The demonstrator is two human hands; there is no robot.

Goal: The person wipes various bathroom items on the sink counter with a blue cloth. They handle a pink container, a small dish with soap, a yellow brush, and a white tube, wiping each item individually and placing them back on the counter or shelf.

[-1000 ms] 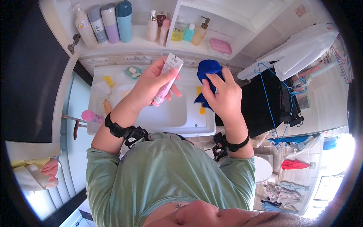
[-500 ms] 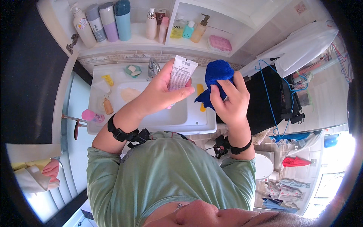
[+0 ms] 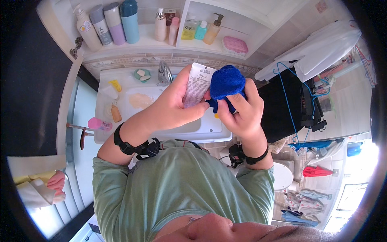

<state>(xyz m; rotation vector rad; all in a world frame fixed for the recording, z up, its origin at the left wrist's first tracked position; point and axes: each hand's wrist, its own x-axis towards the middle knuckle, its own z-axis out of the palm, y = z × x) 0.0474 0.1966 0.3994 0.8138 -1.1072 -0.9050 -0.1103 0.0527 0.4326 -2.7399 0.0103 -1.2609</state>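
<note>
Over the washbasin [image 3: 161, 131], my left hand [image 3: 177, 105] is closed around a white squeeze tube [image 3: 196, 84], its flat crimped end up and its printed back showing. The tube's lower end is hidden behind my fingers. A bunched dark blue cloth [image 3: 227, 82] is gripped in my right hand [image 3: 246, 109], with the thumb and fingers pressed into it. The cloth lies against the right edge of the tube and covers part of it. A corner of the cloth hangs down close to my left thumb.
Behind the chrome faucet [image 3: 164, 73], a shelf [image 3: 149, 45] holds several bottles. A green soap dish [image 3: 142, 75], a yellow tube [image 3: 115, 85], an amber bottle [image 3: 116, 114] and a pink-capped bottle [image 3: 99, 124] are on the basin's left side. Blue hangers [image 3: 287, 103] hang at the right.
My right hand has brought the blue cloth leftward, from apart from the tube to against its right edge. The tube has shifted slightly right and down in my left hand.
</note>
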